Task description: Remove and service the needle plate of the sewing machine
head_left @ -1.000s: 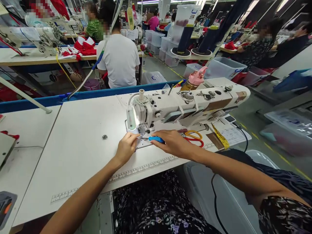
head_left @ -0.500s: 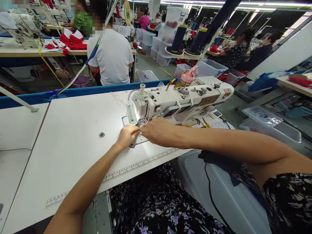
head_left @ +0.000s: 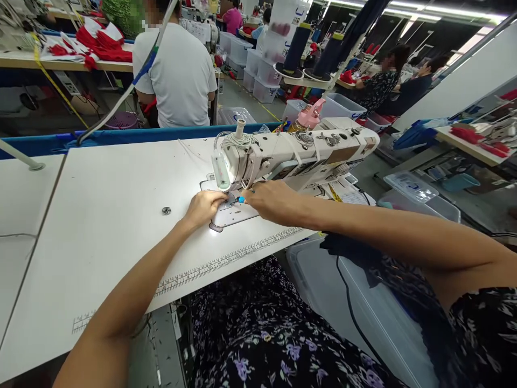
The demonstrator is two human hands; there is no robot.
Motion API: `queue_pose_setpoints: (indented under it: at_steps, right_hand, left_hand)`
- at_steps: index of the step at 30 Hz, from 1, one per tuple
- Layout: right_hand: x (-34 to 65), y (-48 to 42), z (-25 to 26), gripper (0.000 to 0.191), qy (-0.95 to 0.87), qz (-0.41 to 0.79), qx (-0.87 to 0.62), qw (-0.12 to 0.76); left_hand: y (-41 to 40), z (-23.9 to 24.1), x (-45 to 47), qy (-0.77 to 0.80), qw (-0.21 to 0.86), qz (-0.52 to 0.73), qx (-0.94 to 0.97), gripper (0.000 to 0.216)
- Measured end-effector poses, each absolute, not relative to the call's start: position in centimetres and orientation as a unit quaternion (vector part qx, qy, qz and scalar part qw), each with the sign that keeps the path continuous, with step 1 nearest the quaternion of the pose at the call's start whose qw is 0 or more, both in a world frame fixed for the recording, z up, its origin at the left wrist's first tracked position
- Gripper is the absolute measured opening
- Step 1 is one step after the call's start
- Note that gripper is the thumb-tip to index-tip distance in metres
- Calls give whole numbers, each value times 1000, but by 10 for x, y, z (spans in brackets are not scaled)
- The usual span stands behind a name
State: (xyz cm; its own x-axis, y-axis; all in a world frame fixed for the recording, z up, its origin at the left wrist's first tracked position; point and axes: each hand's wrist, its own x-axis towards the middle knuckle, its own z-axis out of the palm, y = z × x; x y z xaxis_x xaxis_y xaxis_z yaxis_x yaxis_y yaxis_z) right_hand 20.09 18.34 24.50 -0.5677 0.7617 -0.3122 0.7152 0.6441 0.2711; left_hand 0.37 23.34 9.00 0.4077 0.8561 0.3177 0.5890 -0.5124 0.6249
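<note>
My left hand (head_left: 205,207) is beside the needle area of a white sewing machine (head_left: 299,153), its fingertips pressed together. Whatever they may hold is too small to tell. Across the needle plate (head_left: 232,215), my right hand (head_left: 274,200) is closed around a small tool with a bright blue part (head_left: 241,199). A thin dark tip points from it toward the left fingertips; the rest of the tool is hidden in the hand. Both hands are just under the machine head, and its lamp lights the plate. The needle itself cannot be made out.
A round metal piece (head_left: 166,210) lies on the white tabletop (head_left: 117,215), left of the hands. Printed ruler marks (head_left: 230,262) run along the front edge. Dark thread cones (head_left: 297,49) stand behind the machine. A clear plastic bin (head_left: 343,302) with dark fabric is beside my lap.
My hands have moved slightly apart, showing the blue part and the plate between them. The whole view has shifted a little.
</note>
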Motion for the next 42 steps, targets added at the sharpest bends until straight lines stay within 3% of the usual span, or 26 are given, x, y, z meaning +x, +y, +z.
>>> queue_pose_setpoints:
  at_steps: [5,9,18,22,30,37,42]
  right_hand:
    - [187,183,255,36,856,46,432,282]
    - [173,185,264,29,840,39,437,319]
    - [163,186,254,25,806,20,498,319]
    - [156,185,256,24,790,-5,512,338]
    - [136,180,250,26,798,57,441,406]
    - [110,179,239,23,811,94,410,406]
    - [84,182,239,19,799,58,407,439]
  left_hand:
    - [207,81,-25,473,201,312,799,25]
    - [178,76,-45,452,162,328,813,25]
    - [158,64,-58,394,78,353,845,27]
    - [158,60,-57,386,81,343,853,29]
    - [158,60,-56,387,93,323,859,28]
    - [158,65,-60,400,121,304,856,28]
    - [160,65,-62,403,127,308,852,26]
